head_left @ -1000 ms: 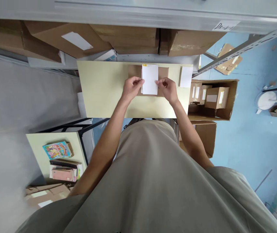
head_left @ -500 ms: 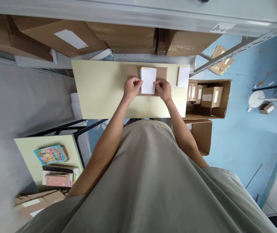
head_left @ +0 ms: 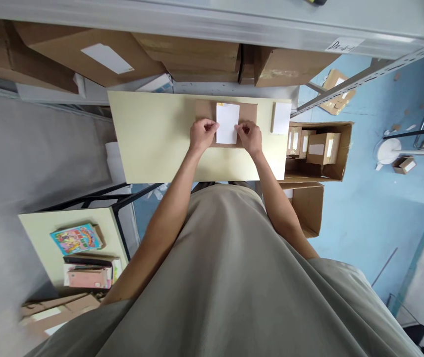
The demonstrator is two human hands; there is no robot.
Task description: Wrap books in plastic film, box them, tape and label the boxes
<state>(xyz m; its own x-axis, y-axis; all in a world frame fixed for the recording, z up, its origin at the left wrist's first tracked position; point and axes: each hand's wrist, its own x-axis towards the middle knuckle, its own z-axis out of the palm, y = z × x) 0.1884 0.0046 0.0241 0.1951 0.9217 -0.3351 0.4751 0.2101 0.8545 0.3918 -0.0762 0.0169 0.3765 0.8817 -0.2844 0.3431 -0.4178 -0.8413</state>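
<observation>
A white label sheet with a small yellow mark at its top left corner is held over a flat brown cardboard box. My left hand pinches the sheet's left edge between thumb and finger. On the opposite edge, my right hand pinches it the same way. Whether the sheet touches the cardboard all over cannot be made out. Both sit on a pale yellow table. To the right of my right hand lies a stack of white sheets.
Behind the table, a metal shelf holds several cardboard boxes. Right of the table stands an open carton with smaller boxes inside, and another open carton is nearer me. Lower left, a side table carries books.
Both hands keep their pinch on the white label sheet, with almost no movement. The view has shifted very slightly.
</observation>
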